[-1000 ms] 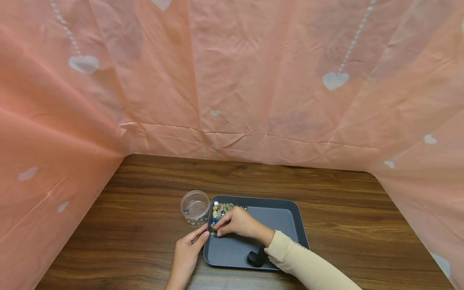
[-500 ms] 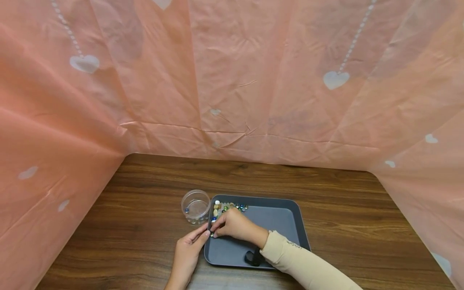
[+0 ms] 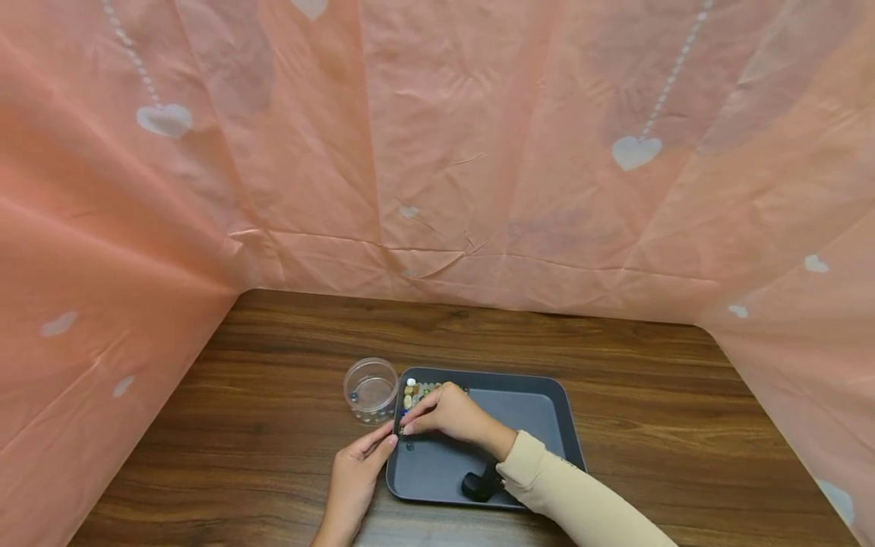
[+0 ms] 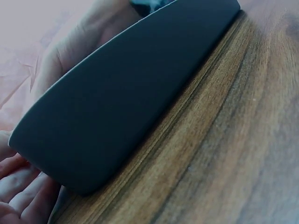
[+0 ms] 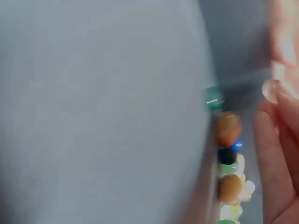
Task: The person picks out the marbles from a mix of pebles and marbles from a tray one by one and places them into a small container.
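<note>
In the head view my left hand (image 3: 357,467) holds the left rim of a dark grey tray (image 3: 506,418), thumb on the rim and fingers outside it. The left wrist view shows the fingers (image 4: 25,189) bent around the tray's corner. My right hand (image 3: 454,414) reaches in over the tray's left side. In the right wrist view its thumb and finger pinch a small clear marble (image 5: 269,91). Below it lie a green marble (image 5: 214,98), an orange-brown stone (image 5: 229,128) and a black one (image 5: 227,156). Several pale and tan stones (image 3: 409,400) line the tray's left edge.
A round clear plastic tub (image 3: 371,391) with several marbles stands just left of the tray. A lone dark marble (image 3: 409,447) sits on the tray floor. A black strap-like object (image 3: 481,486) shows below the right wrist. Pink curtains (image 3: 437,152) enclose the wooden table (image 3: 273,395).
My right hand dipped toward the near left of the tray, then moved slightly back up along its edge, uncovering a dark marble. The left hand stayed at the rim.
</note>
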`<action>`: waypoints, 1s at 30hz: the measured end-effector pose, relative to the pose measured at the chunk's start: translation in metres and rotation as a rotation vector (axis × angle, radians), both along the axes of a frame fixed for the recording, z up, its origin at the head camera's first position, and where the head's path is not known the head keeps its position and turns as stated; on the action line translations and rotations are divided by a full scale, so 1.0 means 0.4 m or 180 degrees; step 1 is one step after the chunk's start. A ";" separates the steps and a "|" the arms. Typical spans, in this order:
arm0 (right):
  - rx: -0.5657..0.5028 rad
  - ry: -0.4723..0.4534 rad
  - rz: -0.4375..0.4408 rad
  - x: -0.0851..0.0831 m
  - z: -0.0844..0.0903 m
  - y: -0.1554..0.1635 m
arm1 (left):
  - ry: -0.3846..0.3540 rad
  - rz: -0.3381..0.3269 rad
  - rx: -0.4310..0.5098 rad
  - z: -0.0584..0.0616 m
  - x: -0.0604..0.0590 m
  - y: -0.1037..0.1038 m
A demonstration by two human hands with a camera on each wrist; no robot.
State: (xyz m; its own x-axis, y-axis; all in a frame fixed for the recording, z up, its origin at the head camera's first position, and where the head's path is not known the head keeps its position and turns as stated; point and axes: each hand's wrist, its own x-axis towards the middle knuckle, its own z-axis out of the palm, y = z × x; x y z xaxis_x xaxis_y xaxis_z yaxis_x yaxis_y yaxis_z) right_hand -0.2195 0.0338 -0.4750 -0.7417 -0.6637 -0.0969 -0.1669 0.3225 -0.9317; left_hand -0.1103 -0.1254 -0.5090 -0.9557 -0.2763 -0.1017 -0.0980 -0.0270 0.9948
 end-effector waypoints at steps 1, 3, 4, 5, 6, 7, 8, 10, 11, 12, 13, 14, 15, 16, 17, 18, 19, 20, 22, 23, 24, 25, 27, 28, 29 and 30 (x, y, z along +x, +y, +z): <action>-0.0210 -0.0316 -0.0124 -0.006 0.002 0.006 | -0.0002 0.0010 -0.0011 0.000 0.000 0.001; -0.0647 -0.0890 -0.0362 -0.018 0.007 0.021 | -0.0009 0.0038 -0.0013 0.000 0.000 0.001; -0.0842 -0.1136 -0.0488 -0.024 0.011 0.028 | -0.0014 0.0051 -0.0015 0.000 -0.001 0.001; -0.1002 -0.1309 -0.0595 -0.030 0.015 0.035 | -0.0017 0.0064 -0.0016 0.001 -0.001 0.001; -0.1119 -0.1417 -0.0689 -0.036 0.019 0.041 | -0.0019 0.0075 -0.0018 0.001 -0.002 0.001; -0.1208 -0.1498 -0.0757 -0.040 0.023 0.048 | -0.0021 0.0079 -0.0018 0.001 -0.003 0.001; -0.1280 -0.1551 -0.0796 -0.044 0.027 0.052 | -0.0033 0.0082 -0.0017 0.001 -0.004 0.001; -0.1371 -0.1624 -0.0839 -0.050 0.035 0.059 | -0.0047 0.0082 -0.0012 0.001 -0.004 0.000; -0.1401 -0.1642 -0.0830 -0.052 0.038 0.060 | -0.0051 0.0079 -0.0009 0.000 -0.003 0.000; -0.1423 -0.1657 -0.0823 -0.054 0.040 0.060 | -0.0054 0.0078 -0.0005 0.000 -0.002 -0.001; -0.1430 -0.1662 -0.0811 -0.055 0.042 0.058 | -0.0055 0.0074 0.0000 -0.001 -0.001 -0.001; -0.1444 -0.1667 -0.0804 -0.057 0.044 0.054 | -0.0055 0.0066 0.0006 -0.001 0.000 -0.001; -0.1454 -0.1669 -0.0801 -0.058 0.046 0.050 | -0.0051 0.0059 0.0013 -0.002 0.000 -0.002; -0.1468 -0.1679 -0.0809 -0.059 0.048 0.044 | -0.0047 0.0055 0.0019 -0.002 0.000 -0.001; -0.1486 -0.1688 -0.0810 -0.060 0.050 0.038 | -0.0046 0.0050 0.0027 -0.003 0.000 -0.001; -0.1499 -0.1698 -0.0815 -0.062 0.052 0.032 | -0.0047 0.0046 0.0033 -0.003 -0.001 -0.001; -0.1504 -0.1696 -0.0814 -0.063 0.055 0.025 | -0.0047 0.0043 0.0034 -0.004 -0.001 0.000; -0.1503 -0.1683 -0.0815 -0.063 0.057 0.017 | -0.0048 0.0040 0.0036 -0.004 -0.002 0.000; -0.1439 -0.1603 -0.0808 -0.065 0.063 0.000 | -0.0051 0.0041 0.0035 -0.004 -0.002 0.002; -0.1387 -0.1540 -0.0797 -0.065 0.067 -0.010 | -0.0050 0.0039 0.0037 -0.004 -0.002 0.002; -0.1320 -0.1453 -0.0778 -0.065 0.073 -0.021 | -0.0051 0.0036 0.0030 -0.004 -0.002 0.003; -0.1242 -0.1353 -0.0752 -0.065 0.079 -0.032 | -0.0052 0.0035 0.0021 -0.004 -0.002 0.003; -0.1042 -0.1097 -0.0689 -0.065 0.092 -0.054 | -0.0060 0.0026 0.0004 -0.003 -0.002 0.002; -0.0933 -0.0934 -0.0649 -0.065 0.099 -0.064 | -0.0062 0.0020 -0.0005 -0.003 -0.002 0.002; -0.0781 -0.0696 -0.0602 -0.064 0.106 -0.074 | -0.0066 0.0013 -0.0009 -0.003 -0.002 0.002; -0.0600 -0.0431 -0.0562 -0.063 0.113 -0.083 | -0.0068 0.0003 -0.0013 -0.002 -0.001 0.001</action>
State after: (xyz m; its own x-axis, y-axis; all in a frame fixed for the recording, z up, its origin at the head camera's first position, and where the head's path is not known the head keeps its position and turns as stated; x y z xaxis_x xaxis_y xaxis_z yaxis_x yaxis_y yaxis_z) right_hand -0.2446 0.0005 -0.4299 -0.8361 -0.5411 -0.0902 0.0066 0.1546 -0.9880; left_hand -0.1109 -0.1248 -0.5099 -0.9530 -0.2776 -0.1210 -0.1193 -0.0229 0.9926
